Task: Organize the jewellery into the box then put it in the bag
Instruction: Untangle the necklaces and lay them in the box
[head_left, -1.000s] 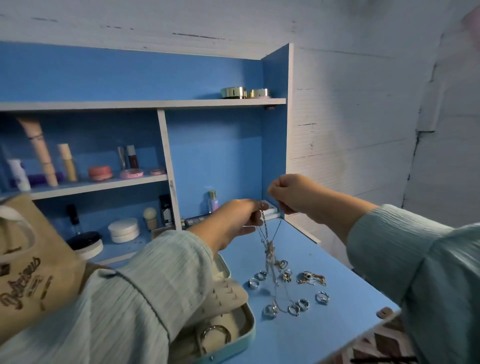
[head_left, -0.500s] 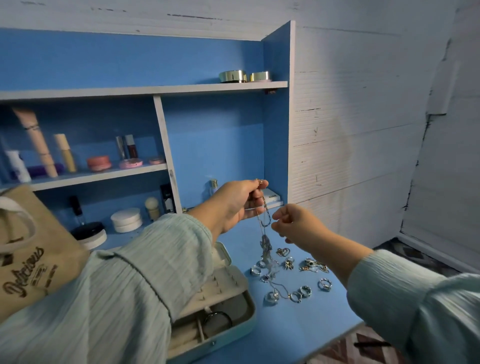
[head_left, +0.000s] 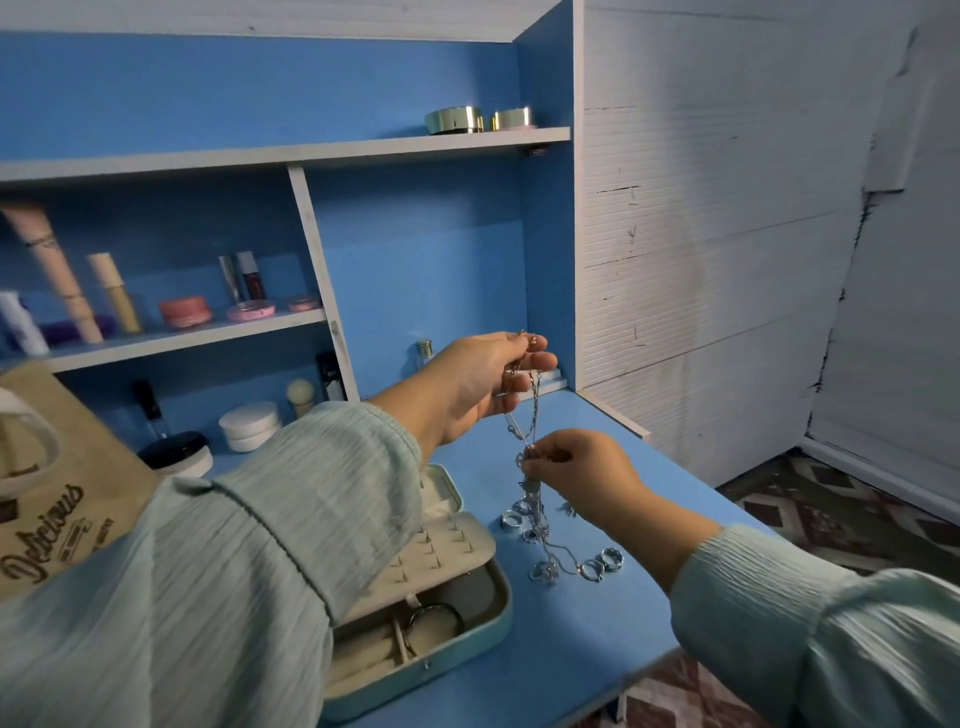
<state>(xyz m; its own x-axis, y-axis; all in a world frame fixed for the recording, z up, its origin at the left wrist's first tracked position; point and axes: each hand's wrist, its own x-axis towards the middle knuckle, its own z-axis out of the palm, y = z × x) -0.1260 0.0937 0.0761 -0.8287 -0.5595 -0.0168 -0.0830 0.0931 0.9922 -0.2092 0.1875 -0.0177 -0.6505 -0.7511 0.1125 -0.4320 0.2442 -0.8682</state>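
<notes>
A tangle of thin chains (head_left: 525, 415) hangs above the blue desk. My left hand (head_left: 483, 384) pinches its top end, raised in front of the shelf. Lower down, my right hand (head_left: 576, 467) pinches the chains near a small pendant. Below them several silver rings (head_left: 597, 566) lie on the desk, joined by a trailing chain. The open pale-blue jewellery box (head_left: 467, 644) sits at the left, with a cream earring panel and a dark bangle (head_left: 436, 616) inside; my left sleeve hides part of it. A tan fabric bag (head_left: 67, 499) stands at the far left.
Blue shelving behind holds cosmetic tubes (head_left: 57, 270), pink compacts (head_left: 184, 310), white jars (head_left: 248, 426), a brush and two gold tins (head_left: 457, 120) on top. A white panelled wall (head_left: 727, 260) stands to the right. The desk's front edge (head_left: 623, 680) drops to a patterned floor.
My right hand has come down from the top of the chains to grip them lower, near the pendant. My left hand has risen a little with the top end.
</notes>
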